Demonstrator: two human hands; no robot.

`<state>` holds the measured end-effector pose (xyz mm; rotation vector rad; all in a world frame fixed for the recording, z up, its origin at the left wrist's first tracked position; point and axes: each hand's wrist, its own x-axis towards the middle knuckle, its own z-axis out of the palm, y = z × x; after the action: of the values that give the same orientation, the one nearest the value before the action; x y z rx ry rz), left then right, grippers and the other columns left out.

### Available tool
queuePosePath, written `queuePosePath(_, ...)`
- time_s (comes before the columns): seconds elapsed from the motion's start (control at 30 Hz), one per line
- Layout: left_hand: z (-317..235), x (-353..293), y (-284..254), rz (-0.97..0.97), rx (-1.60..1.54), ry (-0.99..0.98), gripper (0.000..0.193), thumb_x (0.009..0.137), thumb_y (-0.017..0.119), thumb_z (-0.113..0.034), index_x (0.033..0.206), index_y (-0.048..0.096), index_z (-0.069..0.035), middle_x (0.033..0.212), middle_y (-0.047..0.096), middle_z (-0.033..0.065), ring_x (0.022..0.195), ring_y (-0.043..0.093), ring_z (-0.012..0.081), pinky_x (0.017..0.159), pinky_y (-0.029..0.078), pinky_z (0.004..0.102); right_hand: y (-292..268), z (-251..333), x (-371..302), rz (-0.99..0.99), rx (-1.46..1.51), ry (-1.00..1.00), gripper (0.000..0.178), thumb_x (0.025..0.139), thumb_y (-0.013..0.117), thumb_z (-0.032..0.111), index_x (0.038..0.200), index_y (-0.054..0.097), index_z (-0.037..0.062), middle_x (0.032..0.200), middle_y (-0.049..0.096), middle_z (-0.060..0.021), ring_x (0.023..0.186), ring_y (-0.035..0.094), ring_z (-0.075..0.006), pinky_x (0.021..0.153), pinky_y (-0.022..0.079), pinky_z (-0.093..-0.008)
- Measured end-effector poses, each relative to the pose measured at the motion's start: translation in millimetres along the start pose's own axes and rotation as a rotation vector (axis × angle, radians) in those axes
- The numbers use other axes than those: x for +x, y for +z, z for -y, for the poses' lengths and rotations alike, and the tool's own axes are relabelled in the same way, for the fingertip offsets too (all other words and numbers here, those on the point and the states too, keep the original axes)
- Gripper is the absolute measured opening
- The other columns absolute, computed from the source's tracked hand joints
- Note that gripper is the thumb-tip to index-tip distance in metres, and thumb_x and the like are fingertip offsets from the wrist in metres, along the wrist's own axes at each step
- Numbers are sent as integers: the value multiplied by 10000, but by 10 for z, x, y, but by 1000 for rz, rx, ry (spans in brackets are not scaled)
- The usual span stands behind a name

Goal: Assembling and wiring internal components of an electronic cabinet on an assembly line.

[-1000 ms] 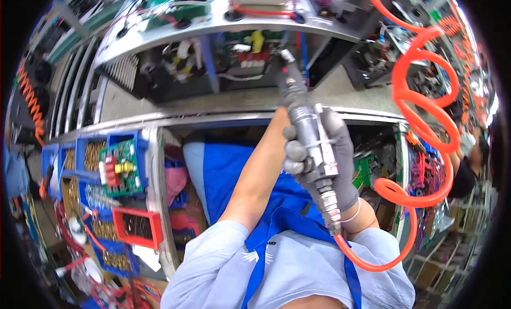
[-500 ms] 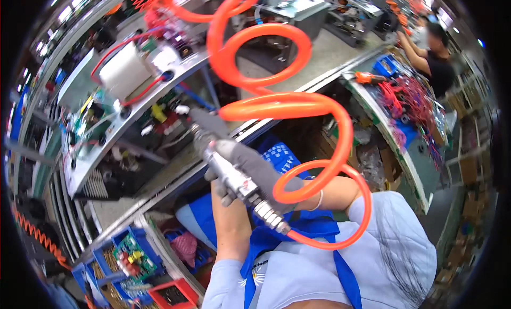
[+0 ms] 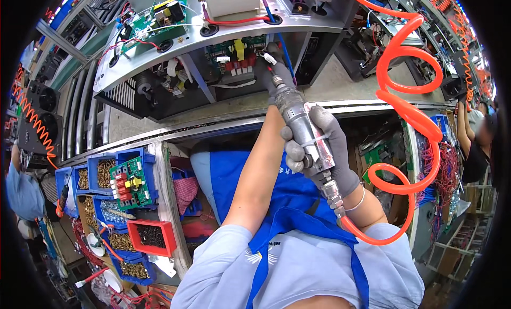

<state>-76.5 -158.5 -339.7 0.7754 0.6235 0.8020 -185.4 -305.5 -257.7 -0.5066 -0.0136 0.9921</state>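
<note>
My right hand, in a grey glove, is closed round a silver air screwdriver. The tool slants up and left, its tip toward the opening of a metal cabinet. An orange coiled air hose joins its rear end. My left hand, also in a grey glove, reaches past the screwdriver's front end into that opening; its fingers look drawn together round the tip, partly hidden. A small white connector shows against them. Inside the cabinet, a green circuit board carries yellow and red parts.
At left stand blue bins of brass screws, a red bin of dark screws and another circuit board. Red wire bundles lie at right. A co-worker stands at far right, another person at far left.
My view has swung left and nearer the cabinet. Both hands and the screwdriver now appear farther right and higher; the hose hangs farther right. The right hand still grips the screwdriver.
</note>
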Motion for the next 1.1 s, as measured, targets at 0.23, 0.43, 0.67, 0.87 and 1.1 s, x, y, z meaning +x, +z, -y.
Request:
queuePosePath(0.23,21,44,145,-30,160,-3,305,967,637,-301,877,686,-13,763,654,22,626,543,87,516,401,287,126,103,-41,-5,49,69,469,1001,479,447,1242,489,44,914,646,-151,615,657,-195,492,586,-342)
queuePosePath(0.43,48,107,193,-60,241,-6,308,965,641,-299,859,689,-14,747,653,23,607,543,87,496,397,292,104,128,-32,13,64,64,496,1006,461,433,1268,465,12,930,639,-188,630,661,-209,491,590,-366)
queuePosePath(0.67,151,98,222,-67,101,200,321,946,673,-279,844,700,23,707,650,35,658,554,87,567,427,284,-192,135,-5,184,193,59,588,998,474,449,1330,402,-31,1015,609,-216,605,595,-191,486,538,-321)
queuePosePath(0.87,478,345,192,-113,75,467,329,938,681,-340,777,612,-62,578,547,10,464,520,112,400,362,277,-349,36,54,372,706,138,720,978,533,454,1419,284,-58,1021,513,-170,601,521,-109,486,472,-249)
queuePosePath(1.1,370,154,154,-64,95,213,273,949,673,-212,784,649,4,708,615,7,703,504,69,629,421,263,-530,-25,88,294,277,46,680,980,525,455,1403,326,-39,1045,541,-207,586,580,-189,477,528,-348)
